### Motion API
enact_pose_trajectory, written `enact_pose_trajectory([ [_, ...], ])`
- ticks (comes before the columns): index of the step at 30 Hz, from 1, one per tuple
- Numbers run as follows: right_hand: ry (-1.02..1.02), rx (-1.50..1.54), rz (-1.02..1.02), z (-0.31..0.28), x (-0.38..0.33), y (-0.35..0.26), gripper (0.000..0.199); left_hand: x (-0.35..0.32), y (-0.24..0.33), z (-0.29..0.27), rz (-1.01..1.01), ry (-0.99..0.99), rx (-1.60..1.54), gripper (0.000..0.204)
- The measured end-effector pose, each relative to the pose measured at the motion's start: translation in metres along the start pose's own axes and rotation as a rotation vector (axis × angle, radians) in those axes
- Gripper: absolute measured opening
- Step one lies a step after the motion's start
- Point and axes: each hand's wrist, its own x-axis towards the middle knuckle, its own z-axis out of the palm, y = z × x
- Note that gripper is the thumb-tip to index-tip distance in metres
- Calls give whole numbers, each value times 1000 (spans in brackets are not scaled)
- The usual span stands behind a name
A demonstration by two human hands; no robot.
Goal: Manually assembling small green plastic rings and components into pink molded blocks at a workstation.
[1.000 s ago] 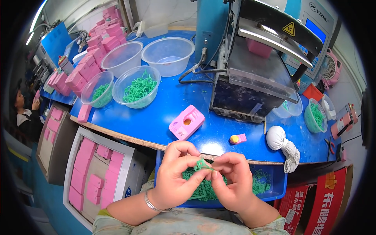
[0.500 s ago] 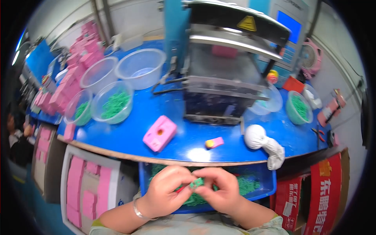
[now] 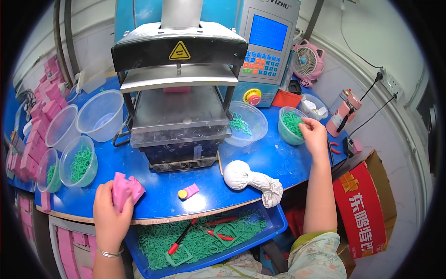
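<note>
My left hand [image 3: 110, 214] is wrapped round a pink mould block [image 3: 121, 191] over the front edge of the blue table. The block looks folded or split, with two parts rising between thumb and fingers. My right hand [image 3: 315, 135] reaches to the far right, its fingertips pinched together at the rim of a clear bowl [image 3: 289, 135] of small green looped pieces [image 3: 291, 121]. Whatever those fingertips hold is too small to make out. Under the table edge, a blue tray [image 3: 276, 223] holds many green pieces, with red-handled tools [image 3: 179, 242] lying on them.
A press-like machine [image 3: 181, 111] with a control panel [image 3: 267, 42] stands mid-table. Before it lie a small pink piece with a yellow end [image 3: 188, 191] and a white cloth pouch [image 3: 251, 179]. More clear bowls [image 3: 100, 114] and stacked pink blocks [image 3: 35, 144] fill the left.
My hands have parted from a green piece held between them. The left now grips the pink block from the table; the right has moved to the bowl. My view has turned right.
</note>
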Motion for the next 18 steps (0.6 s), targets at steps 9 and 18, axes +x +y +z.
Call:
enact_pose_trajectory([
  [9, -377, 78, -630, 56, -134, -138, 6, -29, -6, -11, -370, -192, -1177, 40],
  [18, -927, -38, -562, 101, -173, -154, 14, -50, 12, -4, -367, -480, -1509, 31],
])
